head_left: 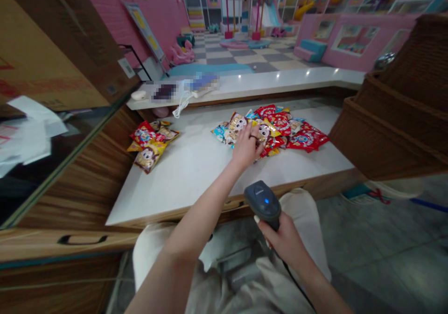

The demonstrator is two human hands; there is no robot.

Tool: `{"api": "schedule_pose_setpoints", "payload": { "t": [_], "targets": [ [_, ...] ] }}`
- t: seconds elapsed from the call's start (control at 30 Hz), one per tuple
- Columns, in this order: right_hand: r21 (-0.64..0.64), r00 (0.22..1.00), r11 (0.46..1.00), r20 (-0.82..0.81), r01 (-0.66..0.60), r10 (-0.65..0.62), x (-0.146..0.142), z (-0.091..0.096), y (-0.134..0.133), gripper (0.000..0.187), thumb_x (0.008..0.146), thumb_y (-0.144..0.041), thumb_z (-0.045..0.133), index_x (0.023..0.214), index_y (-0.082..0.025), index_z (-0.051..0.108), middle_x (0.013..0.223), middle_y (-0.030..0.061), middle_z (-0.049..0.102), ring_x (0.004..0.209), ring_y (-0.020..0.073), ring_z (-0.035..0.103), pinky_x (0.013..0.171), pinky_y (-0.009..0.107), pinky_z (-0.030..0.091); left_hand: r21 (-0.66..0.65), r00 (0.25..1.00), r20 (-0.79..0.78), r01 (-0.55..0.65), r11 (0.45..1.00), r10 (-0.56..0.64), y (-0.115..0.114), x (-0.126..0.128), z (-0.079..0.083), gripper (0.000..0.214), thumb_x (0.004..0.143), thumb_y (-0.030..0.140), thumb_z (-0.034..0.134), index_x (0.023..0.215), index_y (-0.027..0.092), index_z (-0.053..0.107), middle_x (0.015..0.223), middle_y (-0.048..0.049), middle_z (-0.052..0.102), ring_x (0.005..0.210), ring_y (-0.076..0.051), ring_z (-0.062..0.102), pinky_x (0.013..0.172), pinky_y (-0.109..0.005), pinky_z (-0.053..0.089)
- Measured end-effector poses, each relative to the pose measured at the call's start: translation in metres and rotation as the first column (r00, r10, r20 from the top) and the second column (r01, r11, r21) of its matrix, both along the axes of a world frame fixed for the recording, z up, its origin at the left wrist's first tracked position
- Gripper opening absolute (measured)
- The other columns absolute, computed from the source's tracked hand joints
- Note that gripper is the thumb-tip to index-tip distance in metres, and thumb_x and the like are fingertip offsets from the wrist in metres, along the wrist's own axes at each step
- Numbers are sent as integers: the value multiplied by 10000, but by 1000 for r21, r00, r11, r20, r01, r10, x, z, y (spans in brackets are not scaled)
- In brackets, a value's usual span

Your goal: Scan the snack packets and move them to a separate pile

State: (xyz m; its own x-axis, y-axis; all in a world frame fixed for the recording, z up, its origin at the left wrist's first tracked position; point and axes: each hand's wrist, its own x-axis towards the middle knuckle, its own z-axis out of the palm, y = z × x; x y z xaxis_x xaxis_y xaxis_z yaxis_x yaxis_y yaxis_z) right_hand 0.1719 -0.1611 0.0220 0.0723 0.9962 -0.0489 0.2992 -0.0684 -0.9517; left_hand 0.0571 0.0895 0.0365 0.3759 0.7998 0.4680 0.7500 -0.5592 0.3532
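My left hand (247, 147) reaches out over the white counter (196, 169) and rests on a pile of several colourful snack packets (276, 129). Its fingers curl onto a yellow and brown packet (265, 131) at the pile's near edge. My right hand (285, 240) is held low over my lap, closed around the handle of a dark barcode scanner (263, 201) with a blue light showing on top. A second, smaller heap of snack packets (151, 142) lies at the counter's left side.
A brown wicker basket unit (395, 118) stands at the right of the counter. A raised white ledge (266, 81) runs behind it, with a white bag (184, 100) on it. Cardboard boxes (45, 57) and papers (28, 127) sit at left. A cable (297, 283) trails from the scanner.
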Motion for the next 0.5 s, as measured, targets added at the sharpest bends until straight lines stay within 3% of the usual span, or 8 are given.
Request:
{"api": "schedule_pose_setpoints", "payload": {
  "t": [0.07,0.17,0.23,0.3,0.33,0.4,0.5],
  "targets": [
    [-20,1000,1000,-15,20,-21,7,-1,-2,184,835,-423,688,747,-284,606,438,-37,546,445,209,592,413,258,418,-29,998,-68,-3,1000,1,5,26,3,732,1048,366,634,1718,139,446,1820,-229,370,1698,-396,355,1402,-589,269],
    [-36,999,998,-29,42,-44,17,-3,-4,194,839,-438,693,765,-279,609,442,-39,546,435,203,564,409,261,408,-76,995,-91,-41,996,34,12,43,5,666,1055,319,629,1692,168,502,1801,-211,414,1688,-383,376,1406,-596,247],
    [-37,998,998,-33,50,-51,20,-3,-5,201,844,-442,696,766,-279,609,437,-42,538,438,204,565,411,260,403,-114,1000,10,-16,993,17,15,45,6,593,1035,253,653,1622,188,595,1755,-209,485,1667,-380,411,1412,-603,216],
    [-34,998,998,-34,51,-52,21,-2,-5,210,844,-443,705,756,-281,606,435,-38,539,438,207,571,412,262,406,-152,970,243,57,987,-19,16,41,8,516,983,182,709,1498,208,710,1660,-212,590,1628,-393,465,1414,-625,168],
    [-30,998,998,-34,49,-50,20,-2,-6,212,843,-443,709,751,-283,604,435,-36,541,438,210,576,412,264,408,-165,918,397,99,981,-26,15,38,10,472,953,156,741,1421,216,760,1591,-210,648,1600,-400,498,1413,-632,153],
    [-18,999,999,-33,40,-41,18,-1,-6,212,842,-442,710,745,-286,604,438,-32,546,440,216,588,410,266,411,-183,733,681,176,967,-4,11,26,14,389,901,141,801,1280,226,822,1444,-189,742,1540,-400,559,1407,-610,180],
    [16,1000,1000,-15,24,-24,13,0,-8,202,862,-433,702,754,-284,619,443,-31,555,456,222,613,414,262,428,-229,448,889,259,938,94,-5,-4,16,329,891,211,847,1218,245,826,1309,-125,806,1469,-353,617,1356,-509,342]
  ]
}}
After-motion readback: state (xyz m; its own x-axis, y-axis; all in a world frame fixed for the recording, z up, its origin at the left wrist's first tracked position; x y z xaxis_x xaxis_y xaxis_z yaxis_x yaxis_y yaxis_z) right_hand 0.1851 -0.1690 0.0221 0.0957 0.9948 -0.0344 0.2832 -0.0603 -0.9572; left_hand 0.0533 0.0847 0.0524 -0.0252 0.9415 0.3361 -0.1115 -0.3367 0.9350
